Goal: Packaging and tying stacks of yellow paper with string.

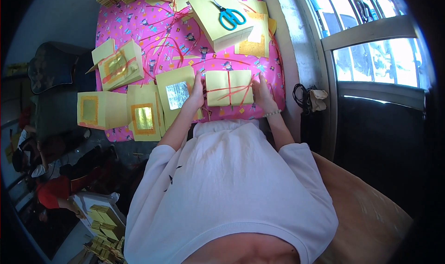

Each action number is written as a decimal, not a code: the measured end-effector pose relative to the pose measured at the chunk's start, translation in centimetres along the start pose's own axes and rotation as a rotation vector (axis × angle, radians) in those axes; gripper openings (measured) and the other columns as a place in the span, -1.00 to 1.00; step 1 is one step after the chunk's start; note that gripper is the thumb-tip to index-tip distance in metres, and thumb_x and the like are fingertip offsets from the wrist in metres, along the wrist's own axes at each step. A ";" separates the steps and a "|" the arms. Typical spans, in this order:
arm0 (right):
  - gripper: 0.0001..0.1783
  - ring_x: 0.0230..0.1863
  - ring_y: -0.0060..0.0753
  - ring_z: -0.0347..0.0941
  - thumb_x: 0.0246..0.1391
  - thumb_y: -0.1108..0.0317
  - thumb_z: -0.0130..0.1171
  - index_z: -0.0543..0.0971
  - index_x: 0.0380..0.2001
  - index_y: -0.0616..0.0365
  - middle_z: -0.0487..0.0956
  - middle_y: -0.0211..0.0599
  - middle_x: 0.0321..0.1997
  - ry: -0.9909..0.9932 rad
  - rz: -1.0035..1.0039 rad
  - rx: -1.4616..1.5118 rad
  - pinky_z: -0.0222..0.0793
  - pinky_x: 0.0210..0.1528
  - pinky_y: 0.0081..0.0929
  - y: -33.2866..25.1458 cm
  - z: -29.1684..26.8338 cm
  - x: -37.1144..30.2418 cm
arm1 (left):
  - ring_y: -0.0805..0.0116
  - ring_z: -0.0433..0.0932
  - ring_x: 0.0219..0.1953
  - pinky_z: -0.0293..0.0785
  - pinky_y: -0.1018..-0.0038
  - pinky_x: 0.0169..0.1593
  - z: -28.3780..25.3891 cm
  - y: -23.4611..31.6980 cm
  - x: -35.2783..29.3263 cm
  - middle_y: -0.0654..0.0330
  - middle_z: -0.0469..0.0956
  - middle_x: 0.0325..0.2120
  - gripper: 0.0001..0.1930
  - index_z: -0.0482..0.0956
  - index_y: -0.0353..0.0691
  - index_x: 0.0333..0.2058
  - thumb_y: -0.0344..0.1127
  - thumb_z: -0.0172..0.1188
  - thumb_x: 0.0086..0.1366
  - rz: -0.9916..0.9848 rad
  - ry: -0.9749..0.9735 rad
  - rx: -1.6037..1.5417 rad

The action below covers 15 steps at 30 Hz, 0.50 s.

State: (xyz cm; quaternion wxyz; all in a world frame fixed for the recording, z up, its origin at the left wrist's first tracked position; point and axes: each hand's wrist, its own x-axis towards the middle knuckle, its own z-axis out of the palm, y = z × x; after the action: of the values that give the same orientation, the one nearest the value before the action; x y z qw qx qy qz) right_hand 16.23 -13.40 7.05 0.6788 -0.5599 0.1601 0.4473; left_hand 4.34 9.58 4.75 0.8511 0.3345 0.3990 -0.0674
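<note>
A bundle of yellow paper sheets (218,85), tied crosswise with red string, lies at the near edge of the pink-covered table. My left hand (198,93) is upright against its left side, and my right hand (264,97), with a beaded bracelet on the wrist, is against the right side. The bundle sits held between the two palms; some fingertips are hidden along its sides. Left of my left hand are yellow paper stacks with shiny patches: a silver one (187,76), a gold one (137,106) and one with an orange frame (113,108).
Blue-handled scissors (232,18) rest on a tall yellow paper stack (208,27). Loose red string (181,46) winds over the pink tablecloth (162,25). A tied bundle (118,64) stands at the left. A person in red (51,190) works beside more yellow bundles at the lower left.
</note>
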 end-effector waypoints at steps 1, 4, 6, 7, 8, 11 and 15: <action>-0.17 0.24 -0.26 0.23 0.20 -0.33 -0.40 0.22 0.22 0.15 0.32 -0.17 0.22 -0.111 0.092 0.091 0.13 0.26 -0.24 -0.7 0.1 -0.2 | 0.33 0.45 -0.19 0.37 0.33 -0.04 1.2 0.8 -0.2 0.23 0.52 -0.31 -0.34 0.50 -0.08 -0.17 0.39 -0.27 0.25 -0.103 0.039 -0.012; -0.17 0.27 -0.29 0.20 0.21 -0.32 -0.42 0.22 0.22 0.17 0.31 -0.16 0.23 -0.211 0.081 0.094 0.11 0.27 -0.23 -0.8 1.2 -0.5 | 0.30 0.40 -0.02 0.32 0.29 0.06 2.1 1.0 -0.3 0.19 0.47 -0.08 -0.32 0.41 -0.12 0.01 0.36 -0.24 0.27 -0.191 0.082 -0.052; -0.17 0.28 -0.30 0.18 0.22 -0.31 -0.43 0.22 0.22 0.19 0.30 -0.16 0.24 -0.192 -0.014 0.019 0.09 0.28 -0.24 -0.4 1.7 -1.8 | 0.28 0.36 0.08 0.26 0.29 0.14 2.0 0.5 -0.8 0.16 0.40 0.04 -0.29 0.33 -0.15 0.11 0.34 -0.21 0.27 -0.190 0.089 -0.071; -0.19 0.29 -0.31 0.17 0.23 -0.28 -0.43 0.21 0.23 0.19 0.29 -0.17 0.25 -0.222 -0.153 0.001 0.08 0.29 -0.27 -0.7 1.9 -2.9 | 0.27 0.26 0.16 0.16 0.32 0.21 1.8 0.1 -1.6 0.13 0.29 0.13 -0.29 0.21 -0.17 0.19 0.28 -0.17 0.29 0.002 0.013 -0.035; -0.21 0.29 -0.32 0.16 0.25 -0.26 -0.42 0.19 0.23 0.20 0.28 -0.17 0.25 -0.250 -0.289 -0.016 0.07 0.29 -0.29 -1.1 2.3 -4.2 | 0.27 0.16 0.24 0.05 0.35 0.28 1.9 -0.1 -2.9 0.11 0.18 0.22 -0.27 0.08 -0.19 0.27 0.22 -0.14 0.31 0.191 -0.062 0.004; -0.36 0.27 -0.35 0.18 0.30 -0.07 -0.31 0.16 0.23 0.20 0.26 -0.18 0.25 -0.265 -0.368 -0.028 0.05 0.29 -0.36 0.2 1.8 -4.8 | 0.27 0.00 0.32 -0.13 0.40 0.33 2.1 -1.1 -4.8 0.05 0.07 0.27 -0.28 -0.12 -0.28 0.31 -0.02 -0.08 0.36 0.457 -0.063 0.169; -0.51 0.25 -0.40 0.20 0.29 0.23 -0.13 0.16 0.20 0.22 0.30 -0.18 0.18 -0.170 -0.623 -0.310 0.09 0.27 -0.38 1.6 1.9 -4.7 | 0.25 -0.03 0.34 -0.07 0.39 0.32 1.6 -2.1 -5.7 0.03 -0.01 0.29 -0.27 -0.21 -0.34 0.32 -0.13 -0.06 0.37 0.557 -0.080 0.369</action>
State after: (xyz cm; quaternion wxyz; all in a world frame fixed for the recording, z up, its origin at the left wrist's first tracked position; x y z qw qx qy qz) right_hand 11.80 -13.73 10.08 0.7004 -0.6390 -0.1453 0.2829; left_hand 0.71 6.07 8.56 0.7769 0.5763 0.2394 0.0837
